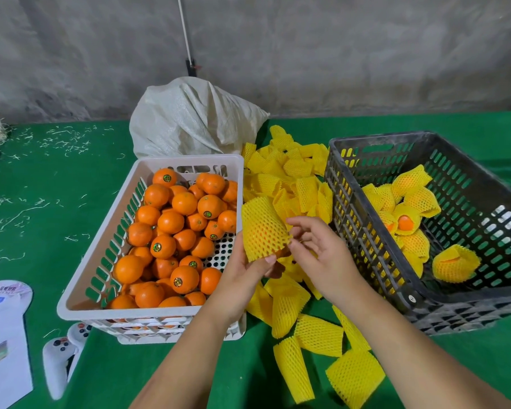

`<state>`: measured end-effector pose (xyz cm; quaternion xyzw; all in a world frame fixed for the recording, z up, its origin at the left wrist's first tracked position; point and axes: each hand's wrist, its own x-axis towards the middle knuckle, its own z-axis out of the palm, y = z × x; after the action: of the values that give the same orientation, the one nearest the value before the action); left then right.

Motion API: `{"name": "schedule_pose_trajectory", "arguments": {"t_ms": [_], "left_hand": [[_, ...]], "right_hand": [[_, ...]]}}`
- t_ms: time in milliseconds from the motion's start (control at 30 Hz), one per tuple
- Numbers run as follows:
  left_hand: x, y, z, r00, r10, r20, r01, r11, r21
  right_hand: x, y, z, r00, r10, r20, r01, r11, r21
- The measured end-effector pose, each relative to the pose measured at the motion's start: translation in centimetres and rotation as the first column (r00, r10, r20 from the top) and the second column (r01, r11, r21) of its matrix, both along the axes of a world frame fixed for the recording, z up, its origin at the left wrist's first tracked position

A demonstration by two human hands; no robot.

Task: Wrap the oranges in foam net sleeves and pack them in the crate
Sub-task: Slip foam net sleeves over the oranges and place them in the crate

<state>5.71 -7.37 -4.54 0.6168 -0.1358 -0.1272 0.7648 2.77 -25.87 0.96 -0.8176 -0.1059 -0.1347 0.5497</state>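
Left hand (242,278) gripping yellow foam net sleeve (263,230) with orange inside, above green tabletop (56,219); right hand (322,249), fingers loosely curled, touching sleeve's edge. Unwrapped oranges (174,231) filling white plastic basket (101,240); wrapped oranges (410,216) lying in dark grey slotted crate (381,261); loose sleeves (292,178) heaped between.
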Motion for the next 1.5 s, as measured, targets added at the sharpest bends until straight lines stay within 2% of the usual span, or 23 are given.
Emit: {"name": "schedule_pose_trajectory", "arguments": {"t_ms": [133, 267, 333, 400, 467, 600, 800, 933, 1033, 1067, 1133, 1200, 1233, 1333, 1433, 1500], "left_hand": [[-0.1, -0.2, -0.3, 1.0, 0.009, 0.02, -0.009, 1.0, -0.003], [0.0, -0.4, -0.4, 0.988, 0.152, -0.002, -0.152, 0.988, 0.004], [-0.2, -0.3, -0.4, 0.987, 0.153, 0.039, -0.155, 0.987, 0.039], [-0.6, -0.4, 0.1, 0.991, 0.099, 0.084, -0.106, 0.991, 0.084], [-0.9, -0.6, 0.9, 0.993, 0.069, 0.098, -0.079, 0.992, 0.095], [-0.7, -0.6, 1.2, 0.986, 0.106, 0.132, -0.113, 0.993, 0.042], [-0.6, -0.7, 1.2, 0.984, 0.172, 0.047, -0.171, 0.985, -0.013], [-0.6, -0.9, 1.0, 0.962, 0.272, 0.036, -0.269, 0.96, -0.078], [-0.5, -0.8, 0.7, 0.955, 0.297, 0.021, -0.292, 0.947, -0.136], [-0.5, -0.7, 0.6, 0.954, 0.3, 0.01, -0.296, 0.945, -0.139], [-0.3, -0.6, 0.5, 0.952, 0.305, 0.011, -0.302, 0.947, -0.106], [-0.3, -0.5, 0.7, 0.964, 0.253, 0.081, -0.249, 0.967, -0.054], [-0.4, -0.5, 0.8, 0.972, 0.198, 0.128, -0.197, 0.98, -0.022], [-0.8, -0.4, 0.7, 0.984, 0.074, 0.164, -0.088, 0.993, 0.079], [-1.0, -0.2, 0.5, 0.99, 0.117, 0.08, -0.121, 0.992, 0.045], [-0.9, -0.3, 0.3, 0.98, 0.193, 0.059, -0.195, 0.98, 0.047]], "right_hand": [[-0.4, 0.1, -0.6, 0.979, -0.123, 0.16, 0.152, 0.971, -0.185], [-1.6, 2.1, -1.6, 0.955, -0.134, 0.263, 0.199, 0.95, -0.241], [-1.7, 2.7, -1.9, 0.961, -0.146, 0.237, 0.196, 0.959, -0.203], [-1.4, 2.6, -1.8, 0.978, -0.169, 0.121, 0.185, 0.973, -0.139], [-1.2, 2.1, -1.5, 0.988, -0.147, 0.043, 0.151, 0.978, -0.14], [-1.2, 1.2, -1.4, 0.99, -0.09, 0.109, 0.112, 0.969, -0.218], [-1.6, 1.0, -1.6, 0.944, -0.169, 0.284, 0.235, 0.948, -0.217], [-2.8, 3.4, -2.7, 0.948, -0.209, 0.239, 0.263, 0.94, -0.217], [-2.9, 3.6, -2.3, 0.964, -0.153, 0.218, 0.208, 0.944, -0.255], [-2.9, 3.4, -1.9, 0.97, -0.148, 0.192, 0.191, 0.955, -0.228], [-2.9, 3.1, -0.7, 0.977, -0.21, 0.031, 0.21, 0.977, 0.025], [-2.4, 3.4, 0.3, 0.961, -0.179, -0.212, 0.241, 0.918, 0.316], [-1.9, 3.7, 0.5, 0.942, -0.115, -0.316, 0.237, 0.893, 0.383], [-1.0, 4.2, 0.0, 0.887, -0.023, -0.461, 0.252, 0.861, 0.441], [-0.9, 3.3, -0.2, 0.883, -0.03, -0.468, 0.305, 0.794, 0.525], [-0.8, 2.9, -0.1, 0.906, -0.043, -0.422, 0.289, 0.791, 0.54]]}}
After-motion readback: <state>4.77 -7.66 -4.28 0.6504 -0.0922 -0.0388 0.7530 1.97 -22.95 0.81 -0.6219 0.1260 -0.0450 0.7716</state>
